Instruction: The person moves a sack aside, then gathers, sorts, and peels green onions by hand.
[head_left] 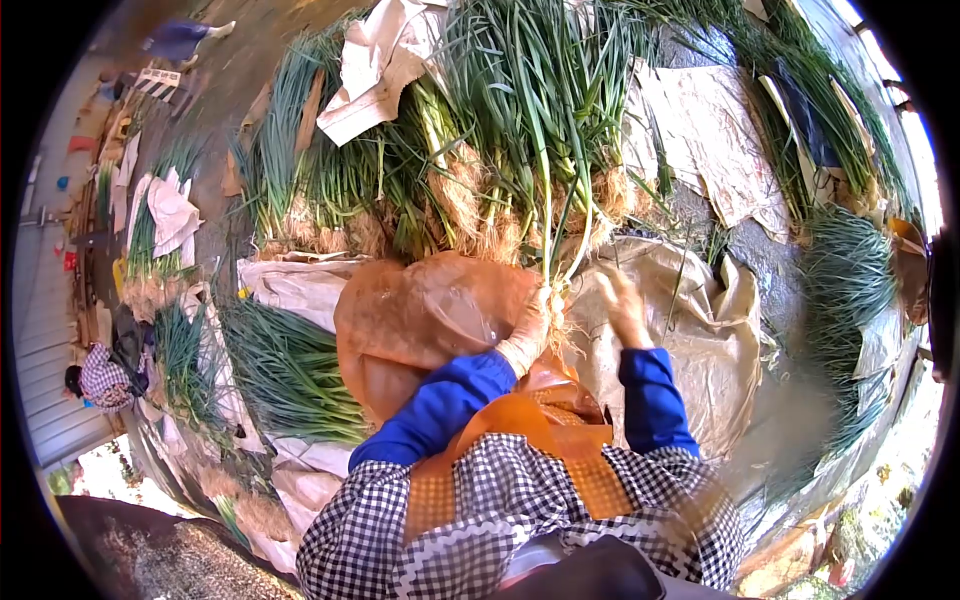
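My left hand (530,335) is closed around the lower stems of a few green onions (548,240), just above their roots. Their long leaves reach up over the large heap of green onions (530,90) in front. Stringy pale roots (566,325) hang beside my left hand. A little to the right, my right hand (622,305) is raised, its fingers apart, with nothing seen in it. Below my left hand lies an orange-brown plastic apron (430,310), spread over my lap.
Pale sacking (690,330) lies at the right, and a pile of trimmed green onions (290,370) at the left. More onions (850,270) line the far right. A person in a checked top (103,380) is at the far left.
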